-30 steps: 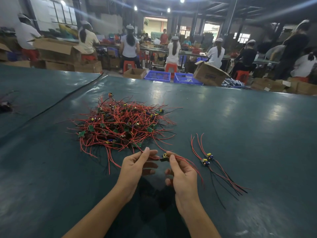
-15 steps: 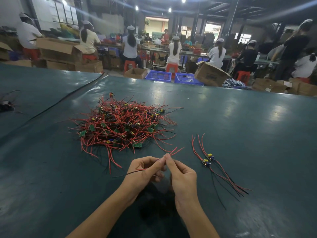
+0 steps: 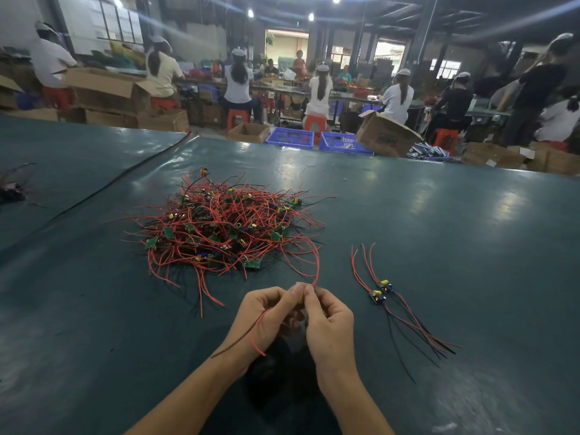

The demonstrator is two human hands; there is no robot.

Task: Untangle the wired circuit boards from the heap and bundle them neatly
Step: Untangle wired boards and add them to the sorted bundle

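Head view: at lower centre the left hand (image 3: 266, 315) and right hand (image 3: 329, 328) met fingertip to fingertip, each grip pinching one wired circuit board (image 3: 300, 298) just below the heap (image 3: 226, 230) on the bench (image 3: 439, 230). Unlike half a second earlier, its tails (image 3: 248, 337) draped over the left wrist, and a red wire (image 3: 317, 262) arched up from the fingertips.

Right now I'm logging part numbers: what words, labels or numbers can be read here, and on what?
No text is readable.
Dark print on the tilted cardboard box: too blurred.
Markings on the two sorted circuit boards: too small.
Markings on boards in the heap: too small.
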